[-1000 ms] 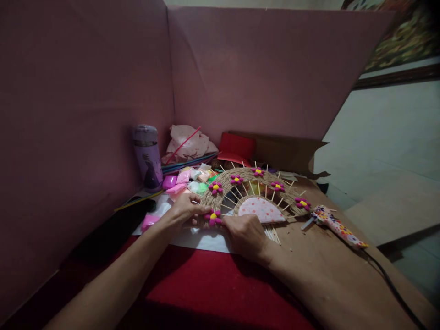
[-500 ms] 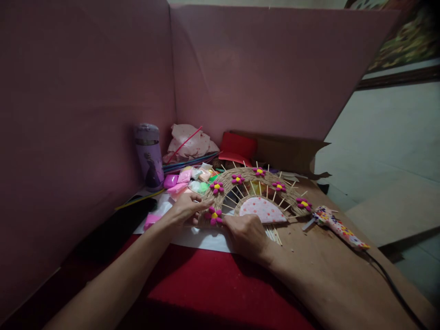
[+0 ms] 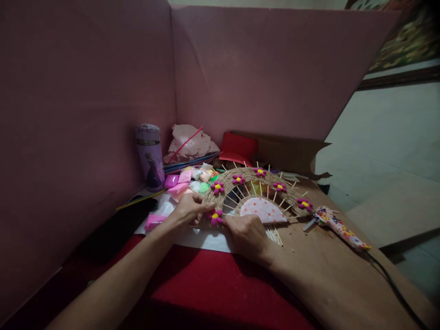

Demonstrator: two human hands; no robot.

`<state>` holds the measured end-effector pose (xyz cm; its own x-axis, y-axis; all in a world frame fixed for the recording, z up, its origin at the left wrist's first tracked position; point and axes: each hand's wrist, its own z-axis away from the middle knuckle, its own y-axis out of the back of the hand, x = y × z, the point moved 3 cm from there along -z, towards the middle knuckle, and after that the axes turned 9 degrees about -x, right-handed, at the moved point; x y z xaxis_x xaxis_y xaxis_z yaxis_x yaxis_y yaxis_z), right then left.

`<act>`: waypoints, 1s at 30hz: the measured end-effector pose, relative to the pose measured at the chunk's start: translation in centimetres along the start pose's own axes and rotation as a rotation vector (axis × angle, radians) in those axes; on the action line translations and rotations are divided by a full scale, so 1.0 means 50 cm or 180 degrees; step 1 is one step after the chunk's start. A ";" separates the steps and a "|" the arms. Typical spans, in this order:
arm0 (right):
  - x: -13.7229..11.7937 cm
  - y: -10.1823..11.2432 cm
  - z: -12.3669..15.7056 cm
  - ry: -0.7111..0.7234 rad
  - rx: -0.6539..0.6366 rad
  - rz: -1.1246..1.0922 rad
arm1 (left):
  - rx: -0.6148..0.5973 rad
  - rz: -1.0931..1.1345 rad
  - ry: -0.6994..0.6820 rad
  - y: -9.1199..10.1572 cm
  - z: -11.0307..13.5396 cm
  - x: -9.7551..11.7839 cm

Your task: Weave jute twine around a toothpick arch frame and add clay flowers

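Between my hands is a half-round fan-shaped craft (image 3: 220,178) of twine wound on thin sticks. Its arch bears several magenta flowers with yellow centres, and a half circle of white cloth with red dots (image 3: 263,210) fills the inner part. My left hand (image 3: 188,208) grips the arch's left end, thumb on the front beside the lowest flower (image 3: 215,216). My right hand (image 3: 248,233) is closed on the lower edge just right of that flower; most of its fingertips are hidden. Below the cloth, several loose sticks (image 3: 274,234) lie on the table.
A glue gun (image 3: 340,229) in flowered wrapping lies at right, its black cord (image 3: 395,288) running to the front. Small colourful packets (image 3: 184,178) are piled at left by a purple tumbler (image 3: 150,158). Behind are a crumpled dotted cloth (image 3: 190,143), a red packet (image 3: 238,145) and pink panels (image 3: 275,68).
My left thumb has shifted slightly onto the lowest flower's upper edge. The craft and my right hand stay nearly where they were.
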<state>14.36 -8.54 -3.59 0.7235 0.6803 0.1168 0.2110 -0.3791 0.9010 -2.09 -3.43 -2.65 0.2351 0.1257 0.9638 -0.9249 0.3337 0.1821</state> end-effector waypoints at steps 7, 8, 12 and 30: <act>0.000 -0.001 0.000 0.0021 0.0003 0.0048 | 0.0029 0.0252 0.0093 0.001 0.009 0.004; 0.000 -0.002 0.000 0.0020 0.0000 0.0060 | 0.0019 0.0237 0.0080 0.001 0.007 0.002; 0.001 -0.003 0.000 0.0016 -0.0019 0.0039 | 0.0022 0.0200 0.0029 -0.001 0.003 0.000; -0.003 0.027 -0.001 0.0042 0.0397 0.0140 | 0.0052 0.1203 0.0288 0.002 0.003 -0.011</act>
<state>14.52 -9.15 -2.38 0.7254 0.6692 0.1613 0.2598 -0.4833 0.8360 -2.36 -3.63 -3.14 -0.0985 0.3191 0.9426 -0.9558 0.2333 -0.1789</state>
